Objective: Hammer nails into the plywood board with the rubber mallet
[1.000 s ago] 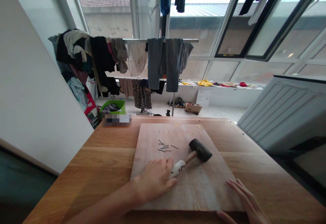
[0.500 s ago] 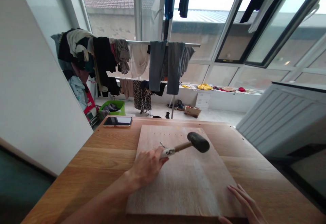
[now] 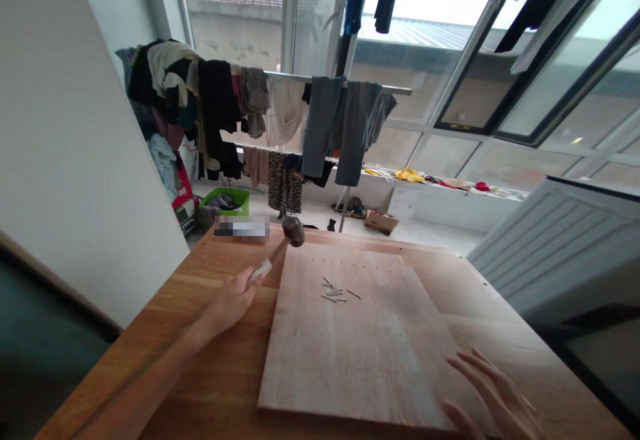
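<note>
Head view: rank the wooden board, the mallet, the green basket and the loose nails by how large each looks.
1. wooden board, by far the largest.
2. mallet, held in the left hand.
3. green basket; much farther from the camera, so its rank against the mallet is unsure.
4. loose nails, smallest.

Laden clothes rack (image 3: 280, 103) by the windows; green basket (image 3: 226, 201) below.
</note>
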Demonstrator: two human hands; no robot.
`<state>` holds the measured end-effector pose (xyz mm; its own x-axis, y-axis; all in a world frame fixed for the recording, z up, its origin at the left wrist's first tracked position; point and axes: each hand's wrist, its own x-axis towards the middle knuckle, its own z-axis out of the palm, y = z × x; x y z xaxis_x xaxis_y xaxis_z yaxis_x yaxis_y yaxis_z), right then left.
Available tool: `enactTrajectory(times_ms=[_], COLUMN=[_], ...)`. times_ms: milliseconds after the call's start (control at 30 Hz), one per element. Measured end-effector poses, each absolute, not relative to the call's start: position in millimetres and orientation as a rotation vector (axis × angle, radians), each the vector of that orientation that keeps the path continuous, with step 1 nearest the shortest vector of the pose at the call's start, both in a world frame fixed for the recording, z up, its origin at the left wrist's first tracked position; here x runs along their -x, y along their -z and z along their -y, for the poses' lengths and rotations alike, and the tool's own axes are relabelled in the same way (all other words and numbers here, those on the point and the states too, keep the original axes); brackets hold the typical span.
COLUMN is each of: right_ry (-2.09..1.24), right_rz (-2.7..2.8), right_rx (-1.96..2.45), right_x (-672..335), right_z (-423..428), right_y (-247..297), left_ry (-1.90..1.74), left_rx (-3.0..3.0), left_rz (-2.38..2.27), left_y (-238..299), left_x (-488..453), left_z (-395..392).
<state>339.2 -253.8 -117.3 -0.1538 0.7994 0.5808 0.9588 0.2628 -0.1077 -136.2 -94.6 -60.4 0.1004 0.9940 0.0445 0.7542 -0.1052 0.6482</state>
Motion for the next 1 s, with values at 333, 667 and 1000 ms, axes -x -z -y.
enactTrajectory(times_ms=[333,667,1000], right_ry=[-0.048,-0.297,-0.893], right_rz=[2.525,2.699,1.752], right_rx=[1.205,1.457,1.192], right_x=[-203,-146,-142], right_z=[106,39,-1], right_y=[30,24,78], left_ry=[-0.513,-0.543,-0.602], left_rx=[-2.023,-1.980,-2.018], left_rz=[-1.668,-1.654,-1.640], left_y=[71,65,69], left_x=[137,137,137], left_z=[99,102,101])
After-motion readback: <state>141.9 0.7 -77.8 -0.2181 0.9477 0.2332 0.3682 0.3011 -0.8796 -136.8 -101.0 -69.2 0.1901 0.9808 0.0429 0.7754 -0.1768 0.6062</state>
